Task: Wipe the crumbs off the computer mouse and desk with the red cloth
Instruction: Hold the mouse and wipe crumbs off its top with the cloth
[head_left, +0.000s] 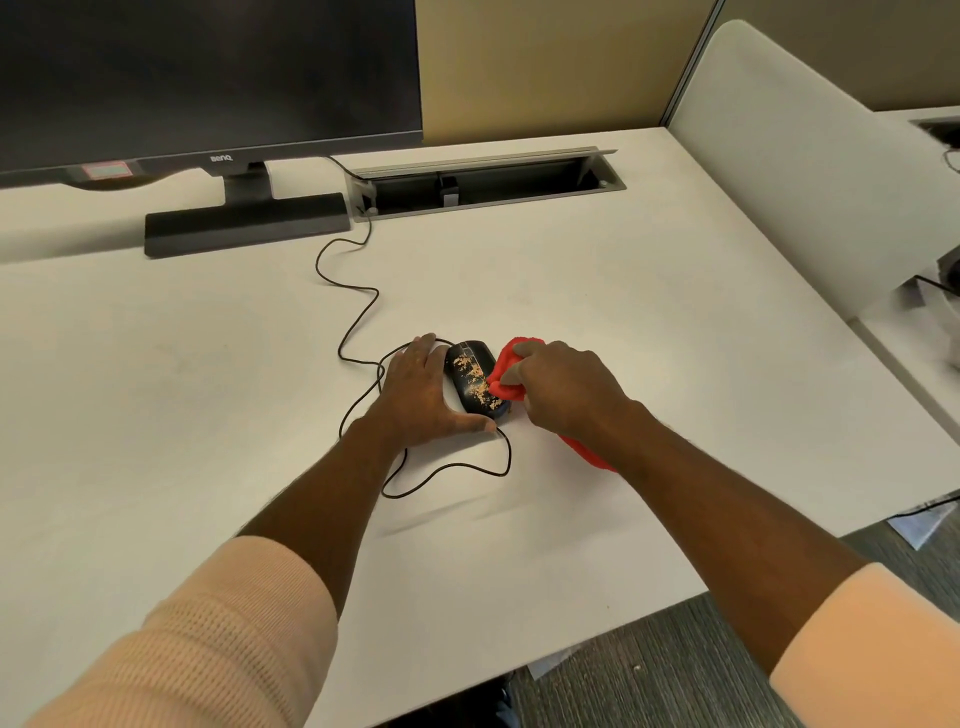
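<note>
Red cloth against crumbed mouse mid-desk

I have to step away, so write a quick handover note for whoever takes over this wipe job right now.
Left hand: flat on the desk, steadying the mouse from its left side.
Right hand: gripping the bunched red cloth, pressed to the mouse's right edge.
Done: wiping barely begun.
Left: crumbs cover most of the mouse top; wipe them off, then check the desk around it. The mouse cable loops near the left hand.

Left hand flat, right hand clenched.
</note>
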